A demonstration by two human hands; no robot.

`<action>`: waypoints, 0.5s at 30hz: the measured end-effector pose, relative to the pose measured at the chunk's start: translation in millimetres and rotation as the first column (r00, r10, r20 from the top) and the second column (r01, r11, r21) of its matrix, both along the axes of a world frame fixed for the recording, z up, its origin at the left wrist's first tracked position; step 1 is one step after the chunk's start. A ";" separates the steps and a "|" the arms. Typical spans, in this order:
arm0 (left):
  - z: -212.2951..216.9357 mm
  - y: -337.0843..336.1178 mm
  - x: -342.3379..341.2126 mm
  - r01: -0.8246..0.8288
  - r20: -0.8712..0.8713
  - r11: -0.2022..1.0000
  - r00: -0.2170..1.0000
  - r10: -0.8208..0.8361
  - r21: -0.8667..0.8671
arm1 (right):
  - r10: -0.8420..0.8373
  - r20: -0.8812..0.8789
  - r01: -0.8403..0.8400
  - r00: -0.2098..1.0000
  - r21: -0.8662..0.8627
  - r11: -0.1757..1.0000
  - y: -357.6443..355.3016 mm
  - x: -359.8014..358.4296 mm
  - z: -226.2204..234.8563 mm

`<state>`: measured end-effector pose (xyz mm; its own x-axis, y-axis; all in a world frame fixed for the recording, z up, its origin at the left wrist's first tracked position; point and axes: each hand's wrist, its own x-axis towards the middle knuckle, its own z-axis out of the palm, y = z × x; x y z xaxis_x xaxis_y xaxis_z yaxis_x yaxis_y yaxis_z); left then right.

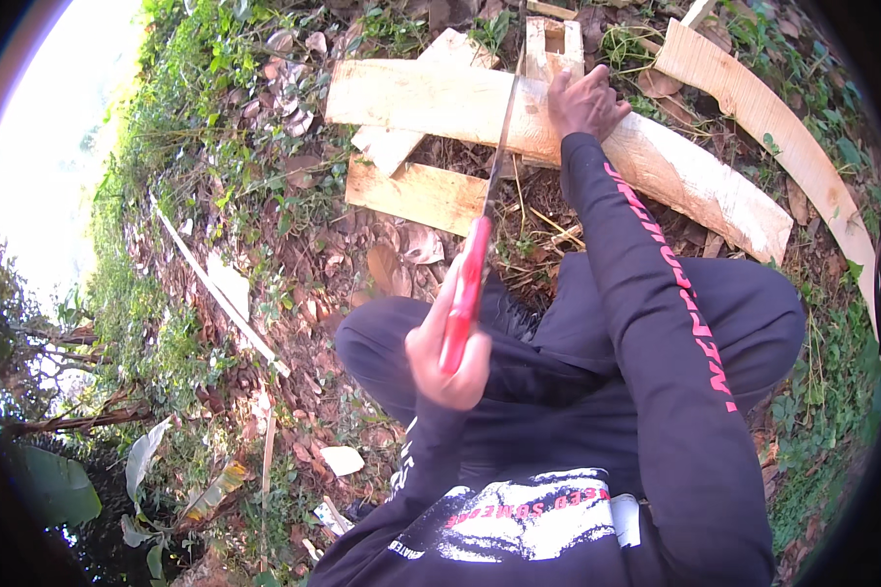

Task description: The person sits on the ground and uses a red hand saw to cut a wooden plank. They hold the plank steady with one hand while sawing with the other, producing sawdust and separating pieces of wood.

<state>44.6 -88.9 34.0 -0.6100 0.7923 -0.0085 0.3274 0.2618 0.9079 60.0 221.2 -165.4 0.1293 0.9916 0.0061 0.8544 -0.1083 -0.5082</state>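
Note:
My left hand [445, 357] is wrapped round the red handle of a hand saw [470, 279]. Its long, narrow blade points away from me and crosses over a pale wooden plank [411, 93]; how deep the teeth sit in the wood, I cannot tell. To the right of the blade, my right hand [587, 103] grips the plank with curled fingers. A second board [392, 149] crosses beneath the plank, and a shorter one [416, 196] lies on the near side. Past the plank is a wooden block with a rectangular hole [555, 44].
Another long plank [778, 108] stretches along the right side, bent by the lens. My folded legs [675, 303] are close to the work. Leaf-strewn ground with green plants surrounds me. A thin pale stick [220, 287] and a white scrap [343, 460] lie at the left.

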 end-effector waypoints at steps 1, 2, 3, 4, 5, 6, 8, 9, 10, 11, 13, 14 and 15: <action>27.0 -18.5 3.9 -0.001 0.012 0.999 1.000 0.002 -0.049 | -0.023 0.028 0.021 0.999 0.057 0.998 0.5 4.8 0.5; 54.7 -38.5 8.7 -0.007 0.020 0.995 1.000 0.009 -0.099 | -0.035 0.052 0.029 0.998 0.115 0.993 -1.6 6.3 4.3; 76.8 -59.9 16.6 -0.070 0.081 0.988 0.993 0.082 -0.139 | -0.052 0.077 0.038 0.996 0.176 0.984 -4.2 8.2 8.2; 78.0 -81.3 10.6 -0.103 0.246 0.995 0.964 0.100 0.000 | -0.028 0.072 0.018 0.997 0.137 0.990 -5.5 10.9 7.2; 80.4 -103.3 4.2 -0.151 0.408 0.976 0.910 0.076 0.154 | -0.001 0.074 -0.009 0.997 0.130 0.991 -8.5 13.9 5.0; 84.5 -123.9 0.1 -0.219 0.541 0.937 0.840 0.039 0.273 | 0.038 0.070 -0.048 0.997 0.145 0.988 -10.8 17.6 14.5; 95.1 -147.8 -14.4 -0.223 0.536 0.900 0.844 -0.014 0.374 | 0.179 0.115 -0.198 0.977 0.186 0.962 -36.4 31.6 27.7; 90.0 -155.1 -27.5 -0.219 0.539 0.873 0.840 -0.059 0.437 | 0.298 0.126 -0.317 0.946 0.185 0.930 -42.1 42.7 21.7; 80.4 -153.7 -42.7 -0.192 0.484 0.865 0.873 -0.065 0.463 | 0.220 0.231 -0.279 0.948 0.268 0.922 -50.9 53.4 16.6; 71.9 -148.0 -55.3 -0.166 0.434 0.859 0.898 -0.071 0.484 | 0.142 0.243 -0.218 0.959 0.322 0.921 -56.3 71.5 -1.0; 64.6 -122.5 -76.8 -0.145 0.357 0.847 0.932 -0.055 0.511 | 0.202 0.203 -0.271 0.958 0.416 0.868 -70.1 79.9 -3.7; 57.2 -107.4 -92.7 -0.178 0.365 0.829 0.930 -0.033 0.530 | 0.214 0.180 -0.268 0.960 0.373 0.888 -74.3 74.8 7.9; 48.0 -94.6 -104.1 -0.212 0.375 0.809 0.927 -0.012 0.549 | 0.225 0.158 -0.266 0.961 0.329 0.906 -75.4 71.1 21.7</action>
